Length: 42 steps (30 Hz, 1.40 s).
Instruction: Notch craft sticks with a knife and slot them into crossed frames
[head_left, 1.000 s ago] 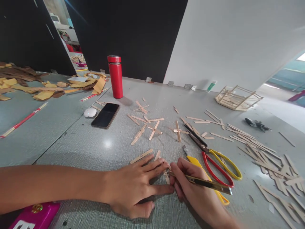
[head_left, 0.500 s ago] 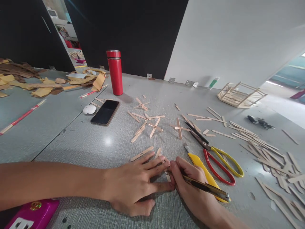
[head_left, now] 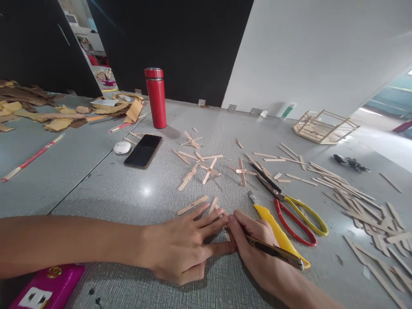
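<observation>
My left hand [head_left: 180,244] lies with its fingers spread over the tabletop, fingertips pressing on small wooden craft sticks [head_left: 213,205] that are partly covered. In a pen-like grip, my right hand [head_left: 260,253] holds a slim dark-and-gold craft knife [head_left: 277,251]; its tip is hidden by my fingers. Both hands meet at the sticks. A notched stick [head_left: 192,205] rests just beyond my left fingers. Beside my right hand are a yellow utility knife [head_left: 278,234] and scissors [head_left: 286,199] with red and yellow handles. Crossed sticks [head_left: 242,171] stand farther back.
A red flask [head_left: 156,98], a phone [head_left: 143,151] and a white earbud case [head_left: 122,147] stand at the back left. Loose sticks [head_left: 363,210] are piled at right, before a stick frame [head_left: 325,126]. A purple object [head_left: 61,283] sits at front left.
My left thumb has drawn in closer to the palm. The rear end of the craft knife has shifted slightly left and down. Both hands stay at the same sticks.
</observation>
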Motion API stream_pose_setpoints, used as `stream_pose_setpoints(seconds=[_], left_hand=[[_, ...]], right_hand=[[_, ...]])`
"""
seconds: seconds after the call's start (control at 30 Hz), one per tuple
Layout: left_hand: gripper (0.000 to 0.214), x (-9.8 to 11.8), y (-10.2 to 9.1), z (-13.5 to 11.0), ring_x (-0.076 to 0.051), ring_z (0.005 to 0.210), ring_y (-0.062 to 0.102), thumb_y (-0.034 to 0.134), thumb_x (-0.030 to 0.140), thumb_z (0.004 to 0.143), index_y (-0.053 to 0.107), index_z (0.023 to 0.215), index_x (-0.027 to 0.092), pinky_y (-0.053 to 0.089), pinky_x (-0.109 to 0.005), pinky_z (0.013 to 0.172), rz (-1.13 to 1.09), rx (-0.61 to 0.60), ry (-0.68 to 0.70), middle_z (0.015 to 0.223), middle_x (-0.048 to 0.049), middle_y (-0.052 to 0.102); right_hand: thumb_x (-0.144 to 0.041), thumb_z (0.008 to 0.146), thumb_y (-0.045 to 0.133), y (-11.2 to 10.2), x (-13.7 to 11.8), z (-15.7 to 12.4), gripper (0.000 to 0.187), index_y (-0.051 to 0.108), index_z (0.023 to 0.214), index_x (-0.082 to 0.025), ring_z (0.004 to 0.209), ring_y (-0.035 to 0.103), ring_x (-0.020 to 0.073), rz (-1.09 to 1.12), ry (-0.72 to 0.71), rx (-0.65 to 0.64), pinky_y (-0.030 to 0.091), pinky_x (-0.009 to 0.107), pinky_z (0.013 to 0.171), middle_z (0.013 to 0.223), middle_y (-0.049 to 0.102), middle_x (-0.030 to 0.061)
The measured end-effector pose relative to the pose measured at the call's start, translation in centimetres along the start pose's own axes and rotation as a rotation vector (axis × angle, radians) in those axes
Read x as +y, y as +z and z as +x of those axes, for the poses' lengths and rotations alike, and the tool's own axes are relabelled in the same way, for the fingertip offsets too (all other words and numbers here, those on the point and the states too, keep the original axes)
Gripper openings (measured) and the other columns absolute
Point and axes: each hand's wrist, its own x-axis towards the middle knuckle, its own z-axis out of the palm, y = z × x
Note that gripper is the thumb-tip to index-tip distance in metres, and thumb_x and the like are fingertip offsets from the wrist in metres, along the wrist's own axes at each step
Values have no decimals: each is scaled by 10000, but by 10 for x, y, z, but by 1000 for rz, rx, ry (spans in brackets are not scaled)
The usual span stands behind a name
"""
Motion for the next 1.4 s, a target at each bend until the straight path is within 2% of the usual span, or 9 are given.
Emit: stream_pose_setpoints(seconds=[0.2,0.43,0.7,0.9,1.0,1.1,1.23,1.3,1.4], left_hand=[[666,0,2,-1,-438,1557,237,505,350,999,327,1609,152,156,-635,1244,13,-19,2,1656,-295,269],[639,1,-1,1,-446,1560,214,454,334,1015,325,1608,137,170,-649,1240,24,-44,6,1655,-322,235],[643,-2,1,0,-426,1566,213,480,330,1010,329,1614,169,164,-644,1246,-5,-45,-7,1667,-291,243],[629,0,-3,0,-416,1570,211,511,282,998,357,1607,231,188,-618,1258,-70,-29,-44,1683,-229,227],[607,0,-6,-1,-382,1537,310,535,229,963,443,1561,276,216,-592,1264,-117,5,-68,1617,-170,341],[573,-3,-9,-1,-337,1508,373,518,219,952,499,1522,268,223,-586,1269,-138,8,-15,1539,-154,440],[541,-8,-8,-2,-338,1537,336,525,180,938,563,1474,239,222,-579,1276,-174,7,47,1627,-154,389],[546,-10,-7,-4,-342,1549,315,530,170,936,567,1476,233,218,-572,1280,-200,14,51,1673,-141,328],[555,-10,-5,-5,-333,1567,276,515,171,946,549,1496,233,215,-571,1279,-220,8,39,1690,-144,291]], right_hand=[[-391,1062,428,-2,3,-1,408,380,682,-251,544,424,156,19,-16,-42,323,308,561,595,478,-34],[-466,1087,370,1,7,-2,478,403,662,-250,496,460,134,93,71,4,354,289,529,549,503,-41],[-436,1053,446,-1,7,0,428,414,669,-249,542,441,151,116,51,-26,341,302,545,576,497,-31],[-455,1063,441,-6,10,3,466,434,649,-241,496,411,122,255,71,-47,340,274,492,545,486,-46],[-510,1002,582,-14,15,4,419,528,700,-224,482,439,112,355,71,-117,330,257,460,545,506,-58],[-504,976,638,-21,18,6,409,548,705,-211,480,439,104,424,76,-176,313,248,452,551,521,-57],[-477,1010,602,-25,19,5,348,580,792,-206,475,442,91,512,114,-254,314,225,442,578,530,-66],[-466,1013,604,-25,20,3,366,560,759,-206,443,457,82,526,137,-314,323,220,437,559,552,-65],[-445,1042,558,-25,21,3,418,526,696,-213,434,487,84,408,88,-340,371,224,465,516,571,-59]])
